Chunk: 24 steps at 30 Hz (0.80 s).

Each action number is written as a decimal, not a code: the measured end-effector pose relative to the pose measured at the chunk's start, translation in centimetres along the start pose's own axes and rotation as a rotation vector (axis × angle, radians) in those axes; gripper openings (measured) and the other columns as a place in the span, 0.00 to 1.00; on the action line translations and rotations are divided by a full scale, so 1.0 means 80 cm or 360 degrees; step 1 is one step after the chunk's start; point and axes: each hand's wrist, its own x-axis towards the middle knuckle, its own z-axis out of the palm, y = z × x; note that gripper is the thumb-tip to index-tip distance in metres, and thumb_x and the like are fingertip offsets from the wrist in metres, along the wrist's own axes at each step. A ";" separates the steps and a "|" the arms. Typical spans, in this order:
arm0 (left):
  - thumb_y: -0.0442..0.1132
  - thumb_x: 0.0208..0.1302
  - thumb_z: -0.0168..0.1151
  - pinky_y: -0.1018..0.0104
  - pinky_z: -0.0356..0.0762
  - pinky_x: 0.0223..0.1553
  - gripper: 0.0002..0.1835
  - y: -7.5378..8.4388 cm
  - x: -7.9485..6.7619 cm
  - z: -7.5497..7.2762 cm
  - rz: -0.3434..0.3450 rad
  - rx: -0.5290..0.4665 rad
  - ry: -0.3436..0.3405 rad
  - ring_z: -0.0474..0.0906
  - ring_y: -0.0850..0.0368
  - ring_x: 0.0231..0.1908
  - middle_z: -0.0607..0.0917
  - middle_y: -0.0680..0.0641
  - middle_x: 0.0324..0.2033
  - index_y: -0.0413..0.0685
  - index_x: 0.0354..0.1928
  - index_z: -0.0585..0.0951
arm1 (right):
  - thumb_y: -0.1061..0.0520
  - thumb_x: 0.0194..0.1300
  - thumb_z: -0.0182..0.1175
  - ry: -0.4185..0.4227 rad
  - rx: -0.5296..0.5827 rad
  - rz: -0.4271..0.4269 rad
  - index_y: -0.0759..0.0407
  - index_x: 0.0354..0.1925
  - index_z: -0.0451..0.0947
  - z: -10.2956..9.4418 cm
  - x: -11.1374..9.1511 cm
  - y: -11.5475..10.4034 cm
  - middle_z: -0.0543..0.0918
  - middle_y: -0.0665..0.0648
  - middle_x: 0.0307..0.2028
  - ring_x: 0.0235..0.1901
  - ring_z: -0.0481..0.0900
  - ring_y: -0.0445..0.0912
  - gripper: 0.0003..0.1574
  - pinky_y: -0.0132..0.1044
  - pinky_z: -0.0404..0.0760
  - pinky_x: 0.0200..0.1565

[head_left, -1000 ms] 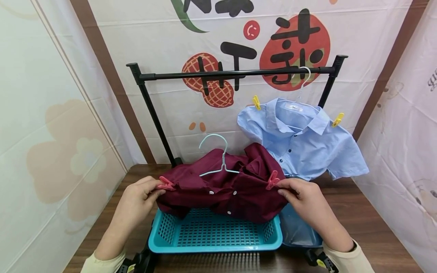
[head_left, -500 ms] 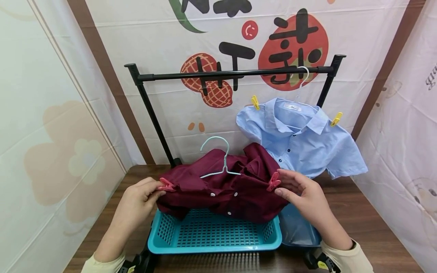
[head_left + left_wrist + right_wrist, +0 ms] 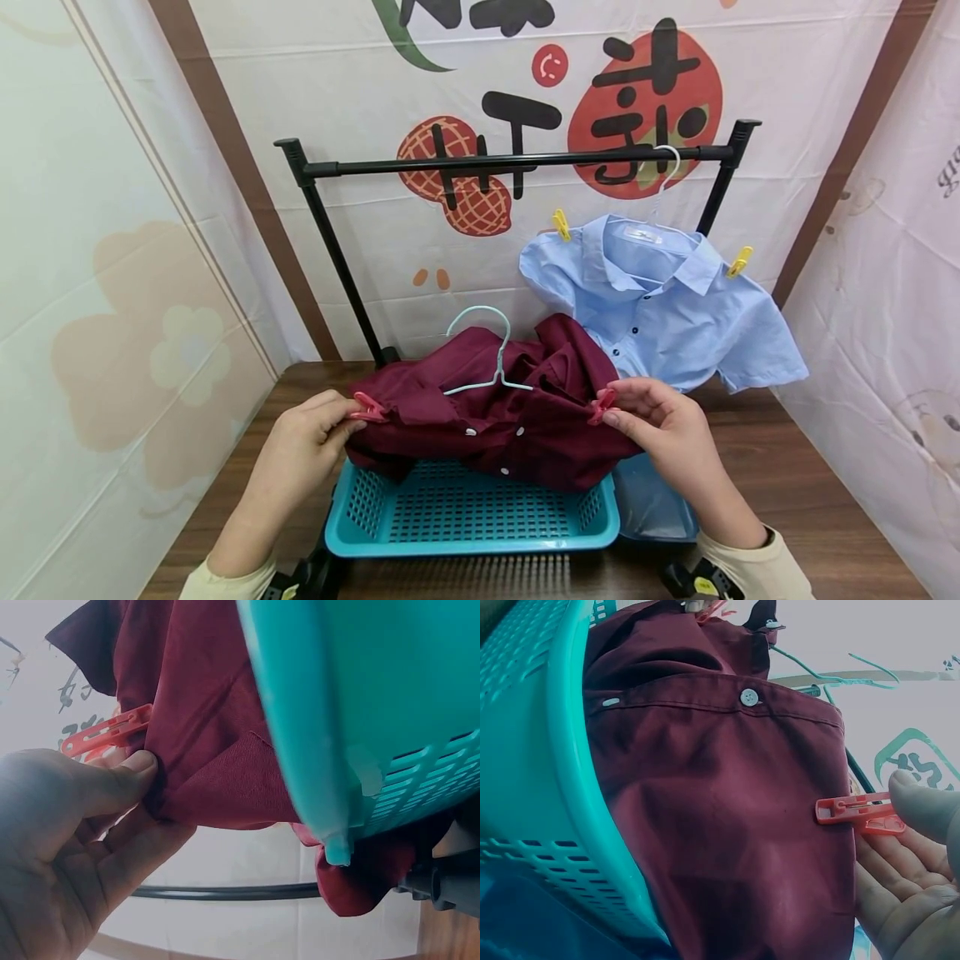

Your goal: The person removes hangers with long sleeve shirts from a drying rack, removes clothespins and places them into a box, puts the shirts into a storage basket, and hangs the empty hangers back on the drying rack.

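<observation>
A maroon short-sleeved shirt (image 3: 555, 450) with white buttons lies over the back of a teal basket (image 3: 472, 546). Out of its collar rises the hook of a pale-blue hanger (image 3: 501, 350). Two red clothespins clip the shirt, one near each hand. My left hand (image 3: 303, 437) pinches the shirt's edge between thumb and fingers, right beside the left clothespin (image 3: 109, 731). At the other side, my right hand (image 3: 663, 425) holds the handle end of the right clothespin (image 3: 851, 810), thumb above and fingers curled behind the cloth's edge.
A black clothes rack (image 3: 480, 162) stands behind. On its right hangs a light-blue shirt (image 3: 663, 333) on a white hanger (image 3: 670, 171), with yellow clothespins (image 3: 738, 262) at the shoulders. Beside the basket sits a blue see-through bin (image 3: 652, 504) on the wooden table (image 3: 787, 500).
My right hand loosened from the right clothespin, spread, then closed in on it again. The pale-blue hanger's hook shifted slightly right and down. My left hand stays nearly still.
</observation>
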 end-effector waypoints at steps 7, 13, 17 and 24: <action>0.31 0.56 0.76 0.79 0.65 0.30 0.09 0.000 0.002 -0.002 0.0025 -0.0009 -0.0015 0.70 0.68 0.27 0.82 0.61 0.31 0.53 0.33 0.87 | 0.68 0.66 0.67 -0.0013 0.0089 -0.0016 0.67 0.52 0.80 0.000 -0.002 0.001 0.88 0.63 0.46 0.43 0.89 0.45 0.16 0.34 0.86 0.44; 0.33 0.58 0.76 0.79 0.65 0.30 0.07 0.000 0.001 -0.001 0.0017 -0.0008 -0.0020 0.69 0.68 0.27 0.82 0.61 0.31 0.53 0.33 0.87 | 0.67 0.67 0.67 -0.0030 0.0124 -0.0035 0.65 0.51 0.81 0.000 -0.002 0.001 0.88 0.63 0.47 0.45 0.89 0.48 0.14 0.36 0.86 0.45; 0.29 0.53 0.77 0.79 0.65 0.30 0.11 0.001 0.001 -0.001 0.0017 -0.0012 -0.0014 0.70 0.68 0.27 0.82 0.61 0.31 0.53 0.33 0.87 | 0.68 0.67 0.66 -0.0010 0.0150 -0.0062 0.67 0.50 0.81 0.000 -0.002 0.000 0.88 0.65 0.47 0.45 0.89 0.48 0.13 0.36 0.86 0.45; 0.30 0.53 0.77 0.80 0.65 0.30 0.09 0.002 0.001 -0.003 0.0016 -0.0022 -0.0021 0.70 0.68 0.27 0.82 0.60 0.31 0.52 0.33 0.87 | 0.69 0.68 0.65 0.0059 0.0210 -0.0069 0.71 0.50 0.80 -0.001 -0.003 -0.003 0.88 0.65 0.47 0.45 0.89 0.47 0.13 0.35 0.86 0.45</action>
